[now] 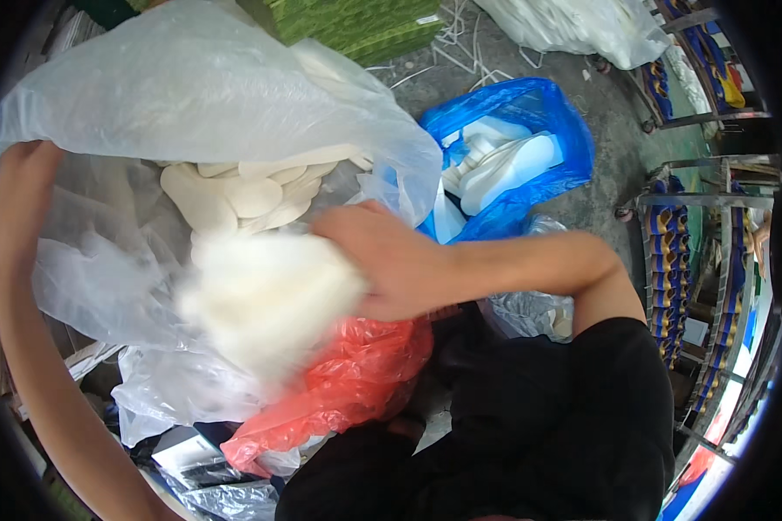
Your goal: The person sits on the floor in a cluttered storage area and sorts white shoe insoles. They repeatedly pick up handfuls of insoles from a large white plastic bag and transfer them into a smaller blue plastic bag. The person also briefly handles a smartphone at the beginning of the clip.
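Observation:
A large translucent plastic bag (235,82) gapes before me, with several cream insoles (235,191) lying loose inside. My left hand (28,165) grips the bag's rim at the far left and lifts it; the fingers are partly hidden by the plastic. Over the bag's near side, my right hand (387,260) is closed on a bunch of white insoles (269,300), smeared by motion. How many it holds cannot be made out. To the right of the mouth stands an open blue plastic bag (573,148) holding white insoles (508,165).
Below the held bunch lies a crumpled red plastic bag (356,373). Green patterned packs (347,30) and loose white straps (469,43) are at the back. Wheeled racks (704,200) with blue and tan pieces line the right. Another filled clear bag (573,30) sits far right.

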A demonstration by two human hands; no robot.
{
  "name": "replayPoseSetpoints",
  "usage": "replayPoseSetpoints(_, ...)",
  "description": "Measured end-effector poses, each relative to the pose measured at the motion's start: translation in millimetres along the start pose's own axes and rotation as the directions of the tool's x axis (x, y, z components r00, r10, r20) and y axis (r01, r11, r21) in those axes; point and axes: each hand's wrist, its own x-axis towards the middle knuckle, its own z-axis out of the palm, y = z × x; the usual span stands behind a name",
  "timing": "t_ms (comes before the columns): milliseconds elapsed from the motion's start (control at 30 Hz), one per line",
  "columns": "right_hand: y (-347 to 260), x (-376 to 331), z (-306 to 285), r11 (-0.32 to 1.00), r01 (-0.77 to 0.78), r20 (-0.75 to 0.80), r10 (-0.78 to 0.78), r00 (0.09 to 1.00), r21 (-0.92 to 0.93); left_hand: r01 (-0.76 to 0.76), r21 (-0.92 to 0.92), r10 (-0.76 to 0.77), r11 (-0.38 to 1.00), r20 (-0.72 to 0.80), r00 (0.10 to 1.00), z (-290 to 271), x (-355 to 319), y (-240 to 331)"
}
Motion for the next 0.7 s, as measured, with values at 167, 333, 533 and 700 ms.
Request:
replayPoseSetpoints(167,27.3,-81.4,-138.4,0.898,0.034,-0.071,-0.072,0.995,-0.439,-0.108,-0.146,0.106,0.983,-0.023,0.994,25.0,-9.2,46.4)
replayPoseSetpoints(333,120.0,-107.0,-226.2,0.588,-0.296,0.146,0.587,0.797,-0.753,-0.072,-0.222,0.078,0.972,0.017,0.997,26.1,-3.5,58.8)
replayPoseSetpoints(533,255.5,-103.3,-224.1,0.521,-0.438,0.234,0.797,0.558,-0.733,-0.327,-0.388,0.262,0.862,-0.212,0.941,19.6,-8.4,75.4)
replayPoseSetpoints(700,90.2,-33.3,-176.1,0.394,-0.295,0.075,0.700,0.711,-0.870,-0.360,-0.412,0.203,0.837,-0.378,0.903,31.6,-19.5,121.2)
